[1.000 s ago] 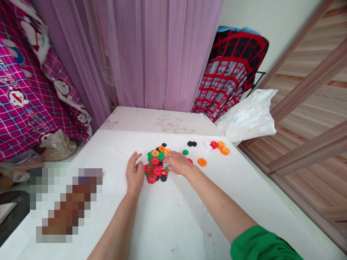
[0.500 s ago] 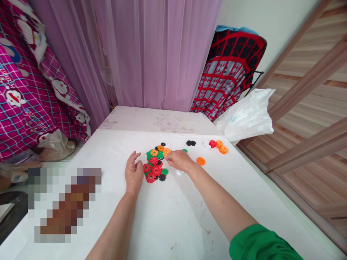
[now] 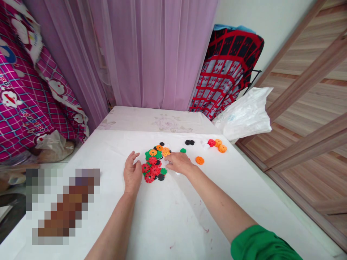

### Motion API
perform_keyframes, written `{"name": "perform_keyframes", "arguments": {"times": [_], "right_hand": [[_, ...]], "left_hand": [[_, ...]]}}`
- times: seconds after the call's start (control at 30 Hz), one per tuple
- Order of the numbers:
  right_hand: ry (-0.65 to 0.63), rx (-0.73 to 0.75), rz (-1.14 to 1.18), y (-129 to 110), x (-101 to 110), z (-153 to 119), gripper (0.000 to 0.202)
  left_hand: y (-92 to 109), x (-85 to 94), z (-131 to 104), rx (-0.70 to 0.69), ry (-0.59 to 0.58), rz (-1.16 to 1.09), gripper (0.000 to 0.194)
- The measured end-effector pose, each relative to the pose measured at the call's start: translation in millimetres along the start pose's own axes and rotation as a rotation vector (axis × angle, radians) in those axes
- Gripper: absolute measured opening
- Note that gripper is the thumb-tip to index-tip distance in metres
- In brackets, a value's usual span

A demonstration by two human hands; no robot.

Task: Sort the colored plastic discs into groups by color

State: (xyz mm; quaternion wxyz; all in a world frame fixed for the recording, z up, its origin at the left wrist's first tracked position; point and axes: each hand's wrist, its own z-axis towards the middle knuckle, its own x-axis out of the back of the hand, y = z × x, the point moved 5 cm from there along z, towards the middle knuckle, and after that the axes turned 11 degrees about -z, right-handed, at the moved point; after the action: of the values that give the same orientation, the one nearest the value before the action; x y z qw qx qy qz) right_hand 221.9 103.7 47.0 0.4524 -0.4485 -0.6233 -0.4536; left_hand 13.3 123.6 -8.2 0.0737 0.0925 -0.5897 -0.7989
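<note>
A pile of notched, flower-shaped plastic discs lies between my hands, with red discs (image 3: 154, 170) at the near end. Green discs (image 3: 149, 156) and orange discs (image 3: 153, 152) make up its far end, and a black disc (image 3: 161, 177) sits at the near right edge. My left hand (image 3: 132, 173) rests at the pile's left side, fingers apart and curved, holding nothing. On the right side, my right hand (image 3: 179, 163) reaches in with thumb and fingers slightly apart by the orange and whitish discs. Its palm side is hidden, and a white disc (image 3: 178, 173) partly shows beneath it.
On the white table (image 3: 162, 224), a lone orange disc (image 3: 200, 160) and a green disc (image 3: 183, 150) lie right of the pile. Black discs (image 3: 189, 142) are farther back. Orange discs (image 3: 222, 148), red and white ones lie near a white plastic bag (image 3: 244, 115).
My right hand's fingertips have parted slightly and drawn a little down at the pile's edge. The green disc behind the hand shows more fully. My left hand stays in place; the view shifted slightly.
</note>
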Motion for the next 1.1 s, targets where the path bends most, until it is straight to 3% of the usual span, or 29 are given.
{"name": "perform_keyframes", "arguments": {"times": [0.2, 0.3, 0.4, 0.53, 0.7, 0.9, 1.1], "right_hand": [[-0.001, -0.008, -0.1, -7.6, 3.2, 8.1, 0.026], [0.045, -0.067, -0.035, 4.4, 9.3, 4.7, 0.027], [0.114, -0.196, 0.23, 31.8, 9.2, -9.6, 0.024], [0.1, -0.323, 0.704, 63.7, -14.0, -34.8, 0.016], [0.05, -0.369, 1.008, 68.5, -39.4, -50.7, 0.012], [0.01, -0.35, 0.975, 61.3, -48.7, -46.6, 0.01], [0.046, -0.343, 0.6, 61.0, -30.7, -56.4, 0.013]], "left_hand": [[1.4, -0.6, 0.2, 0.015, 0.0, -0.008, 0.032], [1.1, -0.4, -0.1, 0.03, 0.004, -0.012, 0.032], [0.4, -0.5, 0.0, 0.045, 0.003, -0.014, 0.032], [0.2, -0.8, 0.6, 0.023, -0.004, -0.005, 0.032], [-0.7, -0.6, 0.6, 0.004, -0.013, -0.02, 0.031], [0.8, 0.0, 0.5, 0.014, -0.013, -0.019, 0.032], [2.4, 0.2, 1.5, -0.014, -0.01, -0.02, 0.031]]}}
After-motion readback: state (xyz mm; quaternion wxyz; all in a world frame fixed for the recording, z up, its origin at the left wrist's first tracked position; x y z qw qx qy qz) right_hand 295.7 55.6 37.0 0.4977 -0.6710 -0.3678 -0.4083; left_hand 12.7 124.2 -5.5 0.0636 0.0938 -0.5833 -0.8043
